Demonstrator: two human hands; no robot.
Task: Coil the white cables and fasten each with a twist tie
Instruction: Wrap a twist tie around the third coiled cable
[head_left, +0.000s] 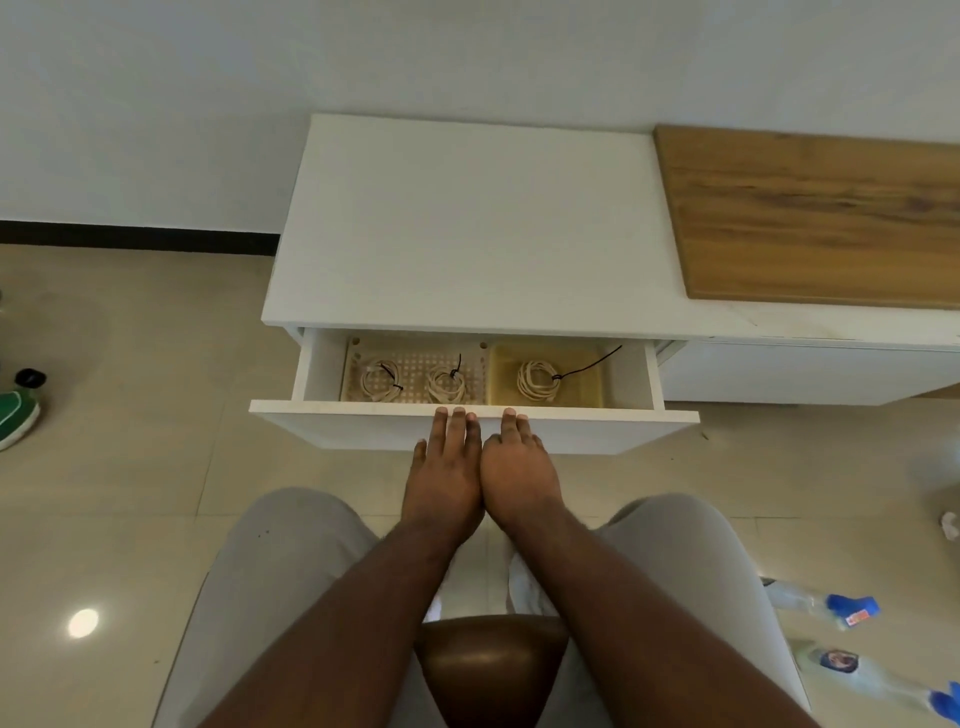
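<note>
White coiled cables (447, 385), three in all and each bound with a black twist tie (587, 366), lie in the open white drawer (571, 434), so coiling appears complete; left hand (444, 475) and right hand (519, 475) press its front, grip flat, fingers straight.

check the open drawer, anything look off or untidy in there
Mostly tidy: three coiled cables are tied. Only the right coil stands out, its black twist tie trailing a long loose end toward the drawer corner.
</note>
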